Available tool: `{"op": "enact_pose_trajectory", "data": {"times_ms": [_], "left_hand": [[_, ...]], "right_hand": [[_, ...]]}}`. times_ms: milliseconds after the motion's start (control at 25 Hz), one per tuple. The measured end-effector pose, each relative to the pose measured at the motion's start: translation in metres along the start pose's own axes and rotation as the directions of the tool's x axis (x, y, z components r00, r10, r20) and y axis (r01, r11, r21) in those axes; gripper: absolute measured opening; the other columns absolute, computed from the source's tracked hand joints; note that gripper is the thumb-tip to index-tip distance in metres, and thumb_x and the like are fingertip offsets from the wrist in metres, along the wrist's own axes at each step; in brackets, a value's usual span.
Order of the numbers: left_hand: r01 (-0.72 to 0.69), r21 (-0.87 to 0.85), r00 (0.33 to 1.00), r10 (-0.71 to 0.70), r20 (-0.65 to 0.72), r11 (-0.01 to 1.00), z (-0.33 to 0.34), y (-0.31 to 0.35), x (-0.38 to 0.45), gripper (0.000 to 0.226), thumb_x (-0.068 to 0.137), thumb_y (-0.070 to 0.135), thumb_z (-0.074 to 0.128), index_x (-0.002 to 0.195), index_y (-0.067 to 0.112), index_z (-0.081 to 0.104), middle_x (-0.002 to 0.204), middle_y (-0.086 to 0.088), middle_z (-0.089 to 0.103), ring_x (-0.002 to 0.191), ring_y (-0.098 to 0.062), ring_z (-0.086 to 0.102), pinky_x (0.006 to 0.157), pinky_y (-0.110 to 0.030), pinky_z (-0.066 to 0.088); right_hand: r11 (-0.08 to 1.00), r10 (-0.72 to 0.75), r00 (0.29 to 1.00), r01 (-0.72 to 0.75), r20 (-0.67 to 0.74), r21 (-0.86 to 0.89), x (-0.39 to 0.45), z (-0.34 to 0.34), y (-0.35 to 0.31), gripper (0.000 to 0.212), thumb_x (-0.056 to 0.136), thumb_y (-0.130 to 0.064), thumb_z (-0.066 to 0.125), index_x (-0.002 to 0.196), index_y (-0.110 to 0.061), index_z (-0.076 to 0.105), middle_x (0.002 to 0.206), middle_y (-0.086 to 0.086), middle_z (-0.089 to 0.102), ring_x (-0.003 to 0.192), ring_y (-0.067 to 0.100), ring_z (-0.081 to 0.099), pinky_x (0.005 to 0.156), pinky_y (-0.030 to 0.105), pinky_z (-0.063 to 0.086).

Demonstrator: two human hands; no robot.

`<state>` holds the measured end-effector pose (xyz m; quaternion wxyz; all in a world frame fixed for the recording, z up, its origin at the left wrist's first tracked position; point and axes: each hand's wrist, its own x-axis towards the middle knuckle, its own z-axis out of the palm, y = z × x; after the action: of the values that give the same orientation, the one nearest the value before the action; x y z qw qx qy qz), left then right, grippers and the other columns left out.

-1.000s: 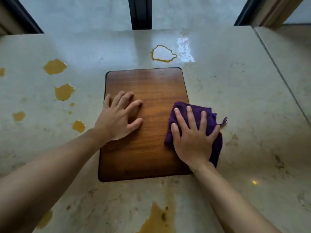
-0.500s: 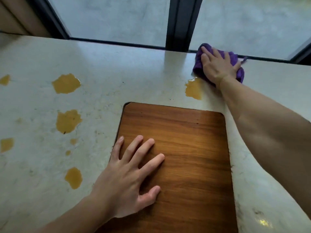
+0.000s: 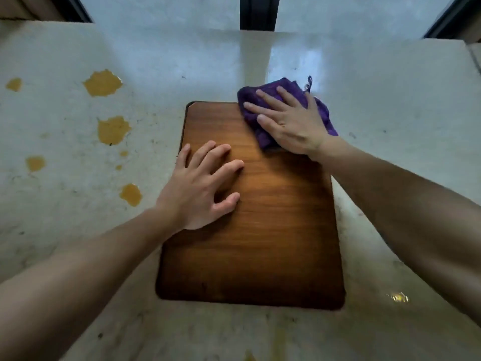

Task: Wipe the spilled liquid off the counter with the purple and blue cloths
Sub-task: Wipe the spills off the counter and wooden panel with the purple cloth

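From the head camera, the right hand (image 3: pixel 291 123) lies flat with its fingers straight and spread on the crumpled purple terry cloth (image 3: pixel 263 134), pressing it down rather than curling round it; the cloth sits across the far right corner of the rectangular brown wooden board (image 3: pixel 250 230), partly on the wood and partly on the pale speckled stone counter (image 3: pixel 390 105). Half a second ago this hand and cloth were stretched out to the far edge by the dark window frame (image 3: pixel 257 13), right beside an amber puddle; now they have come back toward the board, and the counter beyond the board's far edge shows only a glossy sheen where that puddle lay, so that patch looks wiped. The left hand (image 3: pixel 200 186) is as it was, open, fingers splayed, palm resting on the board's left side and gripping nothing, apparently steadying it. Most of the work seems to remain: five larger amber puddles (image 3: pixel 102 83) and a few small drops sit untouched on the left part of the counter, well apart from the cloth, and a faint yellowish streak shows near the bottom edge. No blue cloth is in view, so that half of the task has not visibly begun.
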<state>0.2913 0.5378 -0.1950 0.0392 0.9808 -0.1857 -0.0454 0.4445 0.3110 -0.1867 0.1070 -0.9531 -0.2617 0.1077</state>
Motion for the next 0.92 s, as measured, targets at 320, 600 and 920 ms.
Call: {"op": "enact_pose_trajectory", "data": {"times_ms": [320,600,920], "left_hand": [[0.128,-0.060,0.984,-0.134,-0.118,0.990,-0.006,0.028,-0.112,0.056,0.091,0.053,0.036,0.136,0.021,0.047,0.138,-0.012,0.053,0.122,-0.037,0.052,0.103,-0.053,0.040],[0.067,-0.094,0.996,-0.073,-0.055,0.993,-0.013,0.036,-0.233,0.054,0.095,0.051,0.041,0.142,0.024,0.042,0.142,-0.013,0.049,0.125,-0.037,0.050,0.110,-0.050,0.034],[0.078,-0.131,0.987,-0.095,-0.133,0.988,-0.023,0.003,-0.210,0.056,0.098,0.052,0.040,0.146,0.024,0.039,0.149,-0.011,0.043,0.138,-0.032,0.037,0.117,-0.054,0.022]], "right_hand": [[0.988,0.130,0.992,-0.129,-0.005,0.082,-0.269,0.076,-0.138,0.046,0.098,-0.064,0.003,0.143,-0.068,0.012,0.160,-0.032,0.006,0.152,0.008,-0.004,0.117,0.054,-0.010],[0.823,0.568,0.796,-0.545,-0.210,0.161,-0.430,0.141,-0.273,0.048,0.102,-0.057,0.005,0.147,-0.058,0.021,0.160,-0.024,0.018,0.152,0.013,0.006,0.119,0.059,0.001],[0.733,0.679,0.699,-0.665,-0.223,0.144,-0.379,0.168,-0.370,0.050,0.104,-0.051,0.016,0.153,-0.045,0.023,0.161,-0.010,0.025,0.150,0.030,0.019,0.112,0.074,0.008]]}}
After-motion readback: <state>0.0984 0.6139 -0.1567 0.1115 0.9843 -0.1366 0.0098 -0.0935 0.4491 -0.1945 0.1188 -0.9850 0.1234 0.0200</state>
